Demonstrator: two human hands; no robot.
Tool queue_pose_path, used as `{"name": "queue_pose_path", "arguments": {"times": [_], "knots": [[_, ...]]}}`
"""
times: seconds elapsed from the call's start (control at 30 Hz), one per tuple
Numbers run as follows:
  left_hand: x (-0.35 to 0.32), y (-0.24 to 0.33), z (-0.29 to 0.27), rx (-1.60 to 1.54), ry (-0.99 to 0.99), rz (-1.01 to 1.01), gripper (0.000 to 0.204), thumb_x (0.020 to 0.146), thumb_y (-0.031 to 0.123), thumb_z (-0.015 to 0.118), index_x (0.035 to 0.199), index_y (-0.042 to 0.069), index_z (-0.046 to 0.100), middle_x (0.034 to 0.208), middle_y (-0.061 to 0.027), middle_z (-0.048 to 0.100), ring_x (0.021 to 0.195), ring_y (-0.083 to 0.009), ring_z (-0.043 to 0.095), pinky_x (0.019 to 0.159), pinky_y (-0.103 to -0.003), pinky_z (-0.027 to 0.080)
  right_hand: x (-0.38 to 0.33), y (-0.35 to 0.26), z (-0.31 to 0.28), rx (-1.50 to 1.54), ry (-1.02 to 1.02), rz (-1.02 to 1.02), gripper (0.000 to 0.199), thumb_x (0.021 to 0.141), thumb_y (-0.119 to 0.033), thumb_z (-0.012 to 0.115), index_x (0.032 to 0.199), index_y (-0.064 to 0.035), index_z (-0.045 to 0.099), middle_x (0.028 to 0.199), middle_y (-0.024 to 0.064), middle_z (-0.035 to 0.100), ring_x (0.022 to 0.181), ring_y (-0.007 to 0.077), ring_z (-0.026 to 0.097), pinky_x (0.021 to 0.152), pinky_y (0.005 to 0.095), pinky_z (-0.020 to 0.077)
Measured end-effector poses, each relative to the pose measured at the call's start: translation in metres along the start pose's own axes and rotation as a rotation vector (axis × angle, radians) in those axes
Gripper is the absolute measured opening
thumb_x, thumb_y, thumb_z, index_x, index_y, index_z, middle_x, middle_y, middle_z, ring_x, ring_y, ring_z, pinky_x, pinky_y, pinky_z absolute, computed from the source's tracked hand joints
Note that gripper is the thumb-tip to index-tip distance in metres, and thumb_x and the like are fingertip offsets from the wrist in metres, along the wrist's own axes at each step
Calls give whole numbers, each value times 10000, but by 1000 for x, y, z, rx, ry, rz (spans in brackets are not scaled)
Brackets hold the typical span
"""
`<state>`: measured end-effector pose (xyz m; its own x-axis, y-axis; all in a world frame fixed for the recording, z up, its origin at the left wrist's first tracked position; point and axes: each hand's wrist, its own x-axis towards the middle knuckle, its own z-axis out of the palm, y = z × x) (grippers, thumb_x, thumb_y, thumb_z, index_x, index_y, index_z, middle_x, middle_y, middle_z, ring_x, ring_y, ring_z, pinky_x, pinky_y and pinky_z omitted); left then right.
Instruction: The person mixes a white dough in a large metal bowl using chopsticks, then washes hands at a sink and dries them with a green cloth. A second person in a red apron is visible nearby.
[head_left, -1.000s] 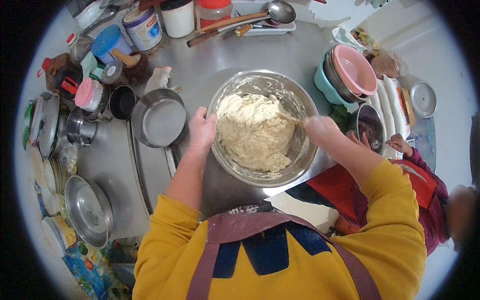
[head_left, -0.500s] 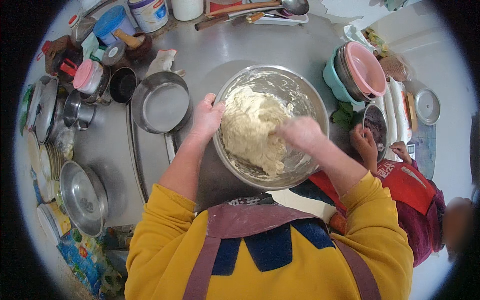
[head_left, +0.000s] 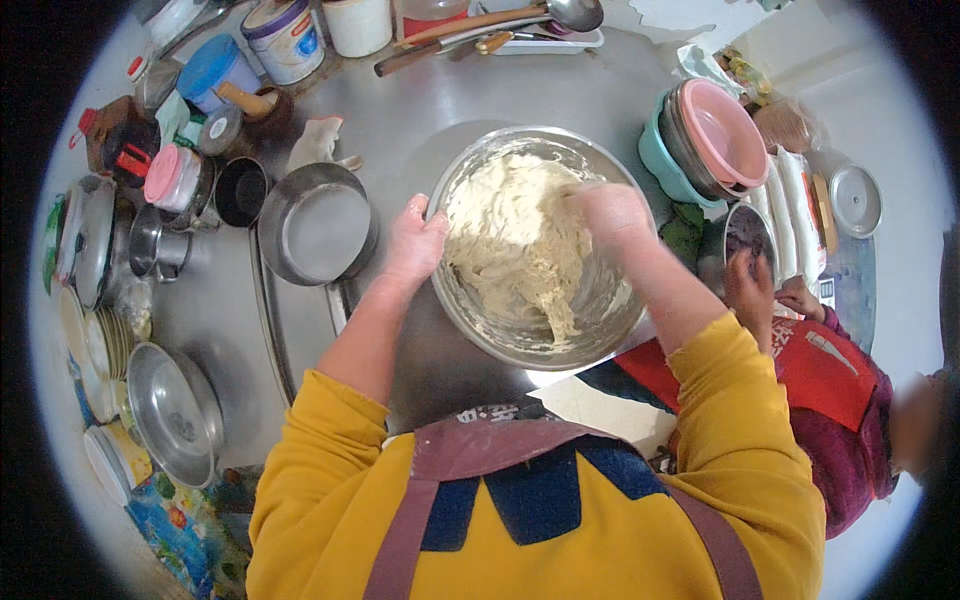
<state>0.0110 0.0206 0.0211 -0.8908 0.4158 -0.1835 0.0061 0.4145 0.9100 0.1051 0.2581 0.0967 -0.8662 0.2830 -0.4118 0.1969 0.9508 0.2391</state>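
Observation:
A large steel mixing bowl [head_left: 622, 330] stands on the steel counter in front of me, with pale, sticky dough [head_left: 520, 240] inside and smears of it up the wall. My left hand [head_left: 418, 238] grips the bowl's left rim, thumb uppermost. Over the right part of the bowl, my right hand [head_left: 612, 210] is closed like a fist beside the dough and slightly blurred. Whatever it holds is hidden by the fingers. Dough hangs in a ragged tongue toward the near side of the bowl.
To the left are a round pan [head_left: 318, 225] and a steel basin [head_left: 172, 415]. Stacked basins [head_left: 722, 135] stand at the right. A co-worker's hand [head_left: 750, 290] reaches into a bowl of dark filling [head_left: 748, 232]. Ladles [head_left: 575, 12] lie at the back.
My right hand has moved up and slightly right, toward the bowl's far side. The dough has shifted and stretched. My left hand stays at the rim. The co-worker's hand moved further over the dark filling.

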Motion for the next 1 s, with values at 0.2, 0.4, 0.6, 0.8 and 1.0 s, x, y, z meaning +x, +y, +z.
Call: {"name": "queue_pose_path", "arguments": {"times": [0.2, 0.4, 0.6, 0.8, 1.0], "knots": [[8, -5, -1, 77, -47, 3, 221, 833, 167, 572, 867, -47, 526, 745, -153, 565, 695, -182, 513, 679, -350, 441, -37, -54, 20, 23, -25, -433, 133, 756, -91, 580, 809, -33, 688, 792, 135, 675, 768, 277, 675, 672, 376, 547], [33, -18, 2, 7, -105, 128, 305, 807, 206, 597, 1004, -27, 597, 945, -187, 625, 889, -331, 600, 799, -365, 460, -127, -32, 18, 124, 2, -630, 130, 727, -104, 604, 846, -53, 593, 724, 101, 599, 697, 264, 654, 580, 387, 526], [29, -16, 4, 124, -142, 227, 346, 838, 260, 589, 1040, -21, 590, 1048, -194, 615, 966, -321, 591, 847, -375, 446, -42, -47, 9, 100, -97, -387, 163, 845, -244, 540, 941, -155, 637, 854, 94, 641, 827, 263, 654, 686, 389, 527], [8, -5, -4, 20, -136, 22, 336, 879, 312, 567, 911, -22, 564, 783, -160, 606, 737, -239, 565, 715, -355, 445, -42, 25, 15, 318, 39, 140, 340, 878, -395, 481, 926, -112, 663, 912, 122, 675, 851, 313, 651, 778, 440, 508], [-1, -12, 4, 134, -150, 26, 344, 916, 311, 521, 916, -31, 558, 811, -159, 584, 756, -202, 523, 731, -333, 439, -36, 2, 17, 240, 107, 89, 254, 849, -272, 510, 889, -96, 689, 871, 133, 671, 841, 308, 658, 738, 430, 523]]}}
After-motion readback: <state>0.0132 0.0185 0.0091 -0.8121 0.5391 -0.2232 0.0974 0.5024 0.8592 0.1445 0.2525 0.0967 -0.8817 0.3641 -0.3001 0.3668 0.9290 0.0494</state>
